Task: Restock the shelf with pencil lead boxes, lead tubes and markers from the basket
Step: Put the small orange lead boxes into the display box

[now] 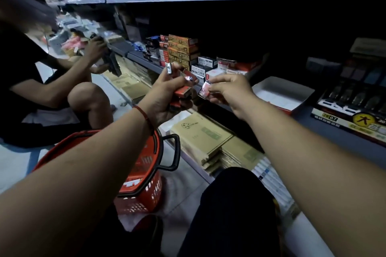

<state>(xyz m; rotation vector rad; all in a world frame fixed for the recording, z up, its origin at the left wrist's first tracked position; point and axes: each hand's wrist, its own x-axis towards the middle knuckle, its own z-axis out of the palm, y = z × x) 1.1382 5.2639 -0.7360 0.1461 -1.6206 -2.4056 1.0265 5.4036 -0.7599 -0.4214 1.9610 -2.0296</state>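
At your far left another person (31, 81) crouches in dark clothes, both their hands busy at the shelf end. Nearer you, the red basket (150, 192) sits on the floor under your left forearm, its black handle folded toward the shelf.

Your left hand (165, 98), a red string around its wrist, is curled around a bunch of small red boxes (183, 91). The lower ones lie against your palm under the bent fingers. One more, with a shiny end (168, 68), sticks up from your raised fingertips.

Behind that hand, a stack of orange boxes (181, 50) stands on the shelf (325, 123), with white cartons (205, 62) just to its right.

Your right hand (227, 92) pinches a single small red-and-white pack (204, 89) between thumb and forefinger. The pack juts out left of those fingertips, close to the boxes in your left hand but apart from them, and is held in the air in front of the shelf edge. The other fingers are tucked in below.

Right of that hand, an open white tray (292, 89) rests on the shelf. Farther right lies a dark display pack (351, 106) with a yellow label. On the lower shelf, brown envelopes (200, 135) lie in piles.
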